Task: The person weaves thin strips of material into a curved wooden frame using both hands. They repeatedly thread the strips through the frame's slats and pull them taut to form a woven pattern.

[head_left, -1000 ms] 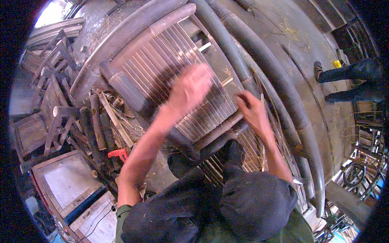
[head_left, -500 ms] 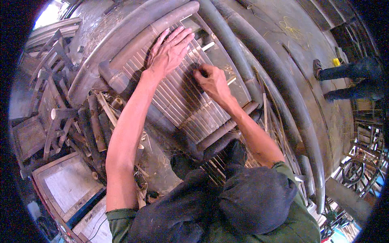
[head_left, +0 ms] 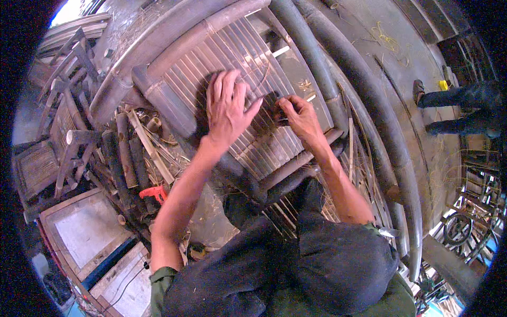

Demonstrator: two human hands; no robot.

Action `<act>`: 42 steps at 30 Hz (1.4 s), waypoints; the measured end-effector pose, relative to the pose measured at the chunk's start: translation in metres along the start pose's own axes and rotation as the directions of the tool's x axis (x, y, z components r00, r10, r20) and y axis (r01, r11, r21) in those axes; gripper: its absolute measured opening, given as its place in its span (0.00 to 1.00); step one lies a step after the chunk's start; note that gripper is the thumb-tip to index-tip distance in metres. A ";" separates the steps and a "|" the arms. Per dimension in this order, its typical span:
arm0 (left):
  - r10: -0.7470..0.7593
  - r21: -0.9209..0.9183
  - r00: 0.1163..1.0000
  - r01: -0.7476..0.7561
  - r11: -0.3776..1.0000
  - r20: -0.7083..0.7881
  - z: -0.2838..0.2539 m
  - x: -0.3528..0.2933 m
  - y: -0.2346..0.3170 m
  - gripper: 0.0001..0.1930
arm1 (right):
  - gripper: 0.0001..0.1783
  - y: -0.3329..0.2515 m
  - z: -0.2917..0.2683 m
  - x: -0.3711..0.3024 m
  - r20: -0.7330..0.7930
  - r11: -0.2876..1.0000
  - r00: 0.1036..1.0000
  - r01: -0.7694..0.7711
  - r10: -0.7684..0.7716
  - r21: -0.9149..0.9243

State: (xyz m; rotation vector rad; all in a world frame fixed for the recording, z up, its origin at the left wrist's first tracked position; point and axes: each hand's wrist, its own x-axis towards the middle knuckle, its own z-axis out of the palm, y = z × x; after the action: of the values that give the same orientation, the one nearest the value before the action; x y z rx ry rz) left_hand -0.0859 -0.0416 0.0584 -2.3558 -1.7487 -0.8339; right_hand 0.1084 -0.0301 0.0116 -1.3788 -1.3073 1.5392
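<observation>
In front of me is a bamboo seat or panel of narrow parallel slats [head_left: 248, 47], set in a frame of thick bamboo poles [head_left: 182, 47]. My left hand [head_left: 228, 108] is over the middle of the slats with its fingers spread and nothing in it; whether it touches them I cannot tell. To its right, my right hand [head_left: 301, 119] is closed in a pinch near the slats' right edge. What sits between those fingertips is too small to make out. A thin curved strand [head_left: 268, 74] shows faintly over the slats above the right hand.
Several cut bamboo lengths [head_left: 127, 153] and an orange-red tool [head_left: 153, 194] lie at the left, beside pale framed panels [head_left: 87, 238]. Long curved poles [head_left: 377, 121] run along the right. Farther right are another person's legs [head_left: 459, 100] and a yellow object [head_left: 443, 84].
My left hand has come down the slats toward me, fingers spreading. My right hand has shifted right and slightly nearer. The orange-red tool has come into sight beside my left forearm.
</observation>
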 end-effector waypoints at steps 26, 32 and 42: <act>-0.389 -0.748 0.642 0.609 -0.264 0.661 -0.012 -0.011 0.037 0.05 | 0.17 -0.042 0.039 0.048 0.012 0.749 0.994 -0.090 0.109 0.657; -0.457 -0.687 0.683 0.701 0.192 0.570 0.003 -0.016 0.054 0.06 | 0.12 0.002 0.029 0.064 -0.216 0.934 0.976 0.110 -0.036 0.340; 0.063 -0.083 0.998 -0.064 0.994 -0.012 0.006 0.040 0.016 0.15 | 0.10 -0.098 -0.050 0.036 0.136 0.995 0.987 -0.088 0.082 0.038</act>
State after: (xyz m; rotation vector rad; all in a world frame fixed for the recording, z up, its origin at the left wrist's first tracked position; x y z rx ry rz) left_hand -0.0613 -0.0102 0.0762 -2.4416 -1.6567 -0.9243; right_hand 0.1371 0.0411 0.0984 -1.3388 -1.3008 1.7342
